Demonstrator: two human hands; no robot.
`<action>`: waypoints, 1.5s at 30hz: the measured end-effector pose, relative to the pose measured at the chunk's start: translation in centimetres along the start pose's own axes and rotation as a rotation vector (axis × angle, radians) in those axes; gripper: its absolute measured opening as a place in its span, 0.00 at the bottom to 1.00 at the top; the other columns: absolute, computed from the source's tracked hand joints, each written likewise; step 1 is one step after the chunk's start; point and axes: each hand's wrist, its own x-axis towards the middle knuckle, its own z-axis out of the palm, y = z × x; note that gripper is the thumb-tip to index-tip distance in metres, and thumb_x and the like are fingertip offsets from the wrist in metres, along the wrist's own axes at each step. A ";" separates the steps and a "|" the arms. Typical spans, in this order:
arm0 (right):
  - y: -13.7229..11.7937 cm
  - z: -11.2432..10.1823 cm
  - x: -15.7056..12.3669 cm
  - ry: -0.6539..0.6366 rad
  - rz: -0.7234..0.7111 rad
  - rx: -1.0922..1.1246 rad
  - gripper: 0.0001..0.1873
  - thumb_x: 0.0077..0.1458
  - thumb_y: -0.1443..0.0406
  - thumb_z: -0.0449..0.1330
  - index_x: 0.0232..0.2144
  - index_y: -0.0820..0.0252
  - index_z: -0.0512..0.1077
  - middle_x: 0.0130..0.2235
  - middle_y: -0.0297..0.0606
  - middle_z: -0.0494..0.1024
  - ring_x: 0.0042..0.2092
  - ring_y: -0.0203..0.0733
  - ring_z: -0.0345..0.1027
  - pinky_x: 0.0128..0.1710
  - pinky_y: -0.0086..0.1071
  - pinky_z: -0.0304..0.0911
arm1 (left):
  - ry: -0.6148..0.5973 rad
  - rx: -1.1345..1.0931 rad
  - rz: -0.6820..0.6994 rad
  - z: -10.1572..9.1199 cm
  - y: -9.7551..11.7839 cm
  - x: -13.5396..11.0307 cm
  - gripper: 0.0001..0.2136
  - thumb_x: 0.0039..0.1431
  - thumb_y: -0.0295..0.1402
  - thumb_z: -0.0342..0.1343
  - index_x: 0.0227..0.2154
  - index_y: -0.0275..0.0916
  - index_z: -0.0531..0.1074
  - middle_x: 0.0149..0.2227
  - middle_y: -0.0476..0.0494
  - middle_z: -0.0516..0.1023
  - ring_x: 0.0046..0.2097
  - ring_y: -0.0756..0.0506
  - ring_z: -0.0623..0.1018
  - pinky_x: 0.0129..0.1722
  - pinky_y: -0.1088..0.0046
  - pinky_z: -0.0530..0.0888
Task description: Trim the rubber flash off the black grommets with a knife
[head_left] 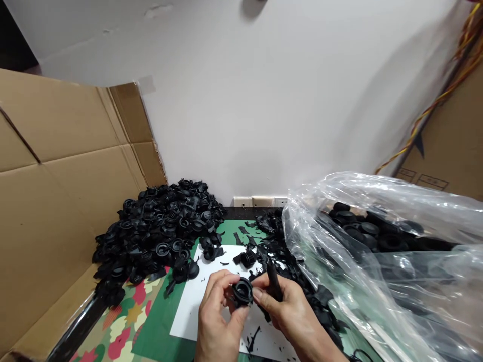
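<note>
My left hand (218,317) is closed around a small round black rubber boot (242,291), gripping its rim between thumb and fingers. The boot's ringed opening faces up toward me. In my right hand (290,304) is a slim black tool handle (274,281); its working end is hidden. The right thumb and a fingertip touch the boot's right edge. Both hands are over a white sheet (188,311), where another ribbed black boot (248,259) lies just beyond them, among black scraps.
A large heap of black rubber boots (162,226) rises at left beside a cardboard panel (75,136). Black offcuts (279,241) lie in a pile at right. A transparent plastic bag (339,281) holds more black parts (368,229). Under the sheet is a green mat (158,327).
</note>
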 end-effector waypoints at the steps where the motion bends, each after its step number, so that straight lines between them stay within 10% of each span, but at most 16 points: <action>1: 0.1 0.0 0.0 0.022 -0.003 -0.001 0.09 0.45 0.61 0.62 0.27 0.62 0.72 0.18 0.27 0.62 0.18 0.30 0.48 0.17 0.26 0.43 | 0.008 -0.096 -0.075 0.1 0.1 0.1 0.16 0.41 0.20 0.59 0.35 0.41 0.77 0.41 0.43 0.74 0.39 0.43 0.76 0.32 0.74 0.74; 8: 0.2 -0.3 -0.2 0.078 -0.126 -0.169 0.06 0.46 0.63 0.58 0.25 0.61 0.71 0.23 0.33 0.69 0.24 0.37 0.59 0.23 0.29 0.54 | 0.049 -0.386 -0.453 0.5 0.3 0.6 0.22 0.32 0.18 0.64 0.36 0.37 0.76 0.31 0.45 0.80 0.34 0.45 0.78 0.32 0.75 0.74; 16: 0.0 -0.9 -0.4 -0.063 -0.442 -0.444 0.09 0.51 0.68 0.53 0.20 0.58 0.65 0.26 0.34 0.67 0.28 0.39 0.62 0.28 0.30 0.55 | -0.046 -0.284 -0.463 0.0 0.5 1.2 0.13 0.35 0.19 0.66 0.27 0.37 0.75 0.23 0.52 0.76 0.25 0.51 0.73 0.25 0.80 0.70; 25: -1.4 -0.5 -0.9 -0.208 -0.113 -0.096 0.07 0.43 0.66 0.56 0.17 0.59 0.63 0.20 0.27 0.59 0.25 0.34 0.50 0.25 0.28 0.48 | -0.340 -0.126 -0.186 -0.7 0.4 0.8 0.15 0.46 0.36 0.65 0.39 0.43 0.80 0.37 0.41 0.79 0.39 0.40 0.76 0.39 0.69 0.73; 33: -0.5 -0.8 -0.2 0.027 0.115 0.166 0.09 0.39 0.61 0.59 0.17 0.59 0.63 0.13 0.20 0.50 0.17 0.27 0.38 0.17 0.26 0.36 | -0.497 -0.017 -0.244 -0.6 1.2 0.6 0.16 0.47 0.22 0.59 0.39 0.42 0.80 0.36 0.42 0.79 0.39 0.42 0.76 0.40 0.68 0.72; 37: -0.7 -1.9 0.6 0.184 0.057 0.203 0.09 0.40 0.61 0.59 0.18 0.59 0.63 0.13 0.19 0.50 0.16 0.27 0.39 0.17 0.26 0.36 | -0.316 -0.376 -0.592 -0.4 0.2 -0.1 0.18 0.40 0.32 0.67 0.39 0.37 0.79 0.32 0.40 0.80 0.27 0.48 0.74 0.23 0.75 0.72; 45: -0.5 -3.2 0.7 0.189 0.041 0.258 0.09 0.42 0.61 0.57 0.19 0.57 0.60 0.15 0.20 0.50 0.17 0.27 0.38 0.17 0.26 0.34 | -0.038 -0.534 -0.558 -1.7 0.3 1.3 0.17 0.36 0.33 0.72 0.33 0.33 0.78 0.33 0.39 0.79 0.31 0.48 0.75 0.24 0.78 0.72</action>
